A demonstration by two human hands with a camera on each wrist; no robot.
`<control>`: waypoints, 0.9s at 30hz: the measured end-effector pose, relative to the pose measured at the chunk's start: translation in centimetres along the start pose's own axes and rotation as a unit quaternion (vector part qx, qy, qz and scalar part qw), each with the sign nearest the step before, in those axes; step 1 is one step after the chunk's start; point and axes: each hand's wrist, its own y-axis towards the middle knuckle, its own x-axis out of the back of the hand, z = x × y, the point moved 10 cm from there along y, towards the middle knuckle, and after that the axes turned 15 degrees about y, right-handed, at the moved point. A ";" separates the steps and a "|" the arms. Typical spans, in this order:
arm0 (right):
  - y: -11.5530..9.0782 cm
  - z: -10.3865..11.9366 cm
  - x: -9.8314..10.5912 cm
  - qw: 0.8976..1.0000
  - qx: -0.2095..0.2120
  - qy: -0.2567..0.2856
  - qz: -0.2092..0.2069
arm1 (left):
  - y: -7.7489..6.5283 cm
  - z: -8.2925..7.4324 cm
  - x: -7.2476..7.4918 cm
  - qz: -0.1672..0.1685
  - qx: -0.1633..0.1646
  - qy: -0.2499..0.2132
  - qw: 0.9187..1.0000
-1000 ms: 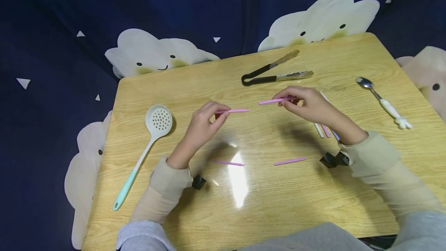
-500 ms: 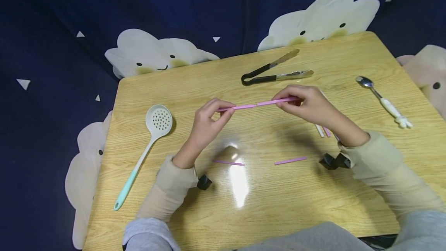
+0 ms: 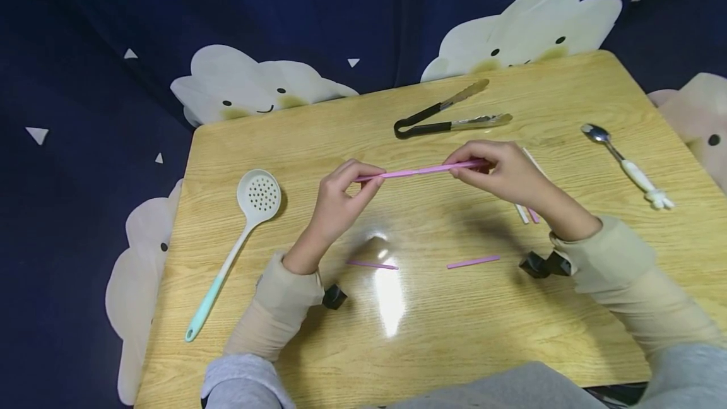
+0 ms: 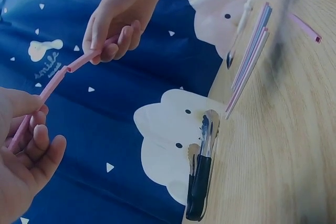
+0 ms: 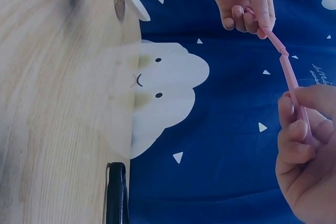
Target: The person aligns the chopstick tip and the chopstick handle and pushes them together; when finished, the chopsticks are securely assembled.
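Observation:
My left hand [image 3: 343, 197] pinches a thin pink tube [image 4: 52, 85] between thumb and fingers, its narrowed tip pointing right. A second pink tube [image 5: 290, 74] is pinched by my right hand [image 3: 502, 169]. The two tubes meet end to end above the table, nearly in one line in the head view; both wrist views show a small step at the meeting point. Two more pink tubes lie below the hands, a left one [image 3: 373, 264] and a right one [image 3: 473, 262]. Several white, pink and bluish tubes [image 4: 251, 56] lie partly hidden under my right forearm.
Black-handled tongs [image 3: 423, 124] lie spread toward the back edge of the wooden table [image 3: 318, 137]. A white slotted spoon [image 3: 250, 213] with a mint handle is on the left, a white-handled spoon [image 3: 633, 172] on the right. A dark blue cloud-print curtain [image 3: 363, 11] hangs behind.
My left hand has moved slightly right, and the gap between the two held pink tubes has closed until their ends meet. My right hand has hardly moved.

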 end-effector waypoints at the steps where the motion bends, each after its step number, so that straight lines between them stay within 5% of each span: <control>1: 0.0 0.0 0.0 1.000 -0.001 0.005 0.000 | 0.0 0.0 0.0 0.001 0.001 0.000 1.000; 27: 0.0 -1.3 -0.2 0.999 -0.026 0.030 -0.001 | -0.1 0.6 -0.4 0.008 0.007 0.000 1.000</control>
